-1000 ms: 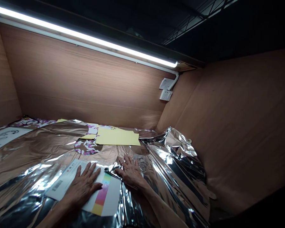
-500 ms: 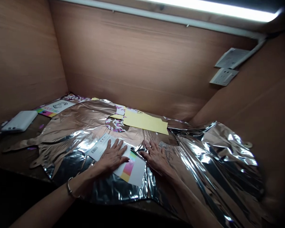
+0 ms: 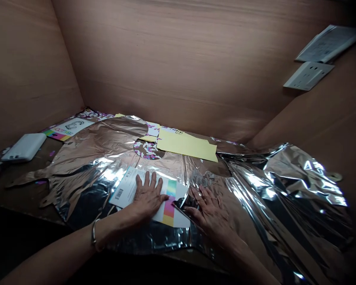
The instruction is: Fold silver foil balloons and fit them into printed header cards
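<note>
The left hand [image 3: 148, 194] lies flat and open on a white printed card [image 3: 130, 189] with a barcode and a rainbow-striped band, its fingers spread and nothing clenched. A metal bangle [image 3: 94, 233] circles the wrist behind it. The right hand [image 3: 210, 211] is also open, not gripping, and presses its spread fingers onto a crinkled silver foil sheet [image 3: 91, 148] just beside the card's right edge. Its thumb is close to a dark, raised fold of foil [image 3: 185, 203] that overlaps the card's corner.

The card sits on the foil sheet, near its front edge, and the sheet itself spreads across a dark worktop [image 3: 23, 186]. Beyond the sheet's far edge lies a yellow paper [image 3: 185, 145], partly over it, and a round cut-out in the foil shows a confetti-patterned paper [image 3: 146, 150] underneath. To the left of the sheet are a white rectangular block [image 3: 23, 147] and a small printed card with a line-drawn portrait [image 3: 68, 128] — both on the worktop. Well to the right of the sheet, a wall socket [image 3: 308, 75] is fixed to the wood panelling.
</note>
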Action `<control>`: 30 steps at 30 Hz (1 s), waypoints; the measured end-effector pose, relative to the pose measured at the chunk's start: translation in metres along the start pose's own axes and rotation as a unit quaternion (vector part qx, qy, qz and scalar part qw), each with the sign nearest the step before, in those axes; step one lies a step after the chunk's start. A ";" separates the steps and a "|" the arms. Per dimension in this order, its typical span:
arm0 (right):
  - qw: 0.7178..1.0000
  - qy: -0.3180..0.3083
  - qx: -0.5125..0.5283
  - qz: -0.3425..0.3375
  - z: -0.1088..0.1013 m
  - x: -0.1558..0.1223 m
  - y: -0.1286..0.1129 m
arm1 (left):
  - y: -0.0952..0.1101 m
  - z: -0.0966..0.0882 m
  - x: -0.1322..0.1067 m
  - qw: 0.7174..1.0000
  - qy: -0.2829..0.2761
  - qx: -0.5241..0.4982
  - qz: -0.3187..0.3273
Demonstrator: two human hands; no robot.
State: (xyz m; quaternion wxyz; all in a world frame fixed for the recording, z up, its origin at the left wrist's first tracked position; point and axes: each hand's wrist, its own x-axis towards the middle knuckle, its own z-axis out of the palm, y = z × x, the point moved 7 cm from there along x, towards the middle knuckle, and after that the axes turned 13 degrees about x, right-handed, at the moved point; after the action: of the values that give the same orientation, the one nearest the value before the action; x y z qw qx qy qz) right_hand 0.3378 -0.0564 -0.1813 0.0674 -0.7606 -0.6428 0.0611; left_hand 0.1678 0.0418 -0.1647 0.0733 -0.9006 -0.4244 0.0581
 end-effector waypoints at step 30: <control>0.986 0.074 0.024 -0.150 -0.014 -0.002 0.007 | 0.050 -0.053 -0.008 0.884 0.106 -0.129 0.436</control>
State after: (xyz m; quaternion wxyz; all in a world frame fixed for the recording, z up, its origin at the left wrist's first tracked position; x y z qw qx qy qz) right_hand 0.3468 -0.0595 -0.1691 0.1411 -0.6561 -0.7413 0.0095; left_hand 0.2092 0.0004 -0.1218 -0.0318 -0.9971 0.0174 -0.0664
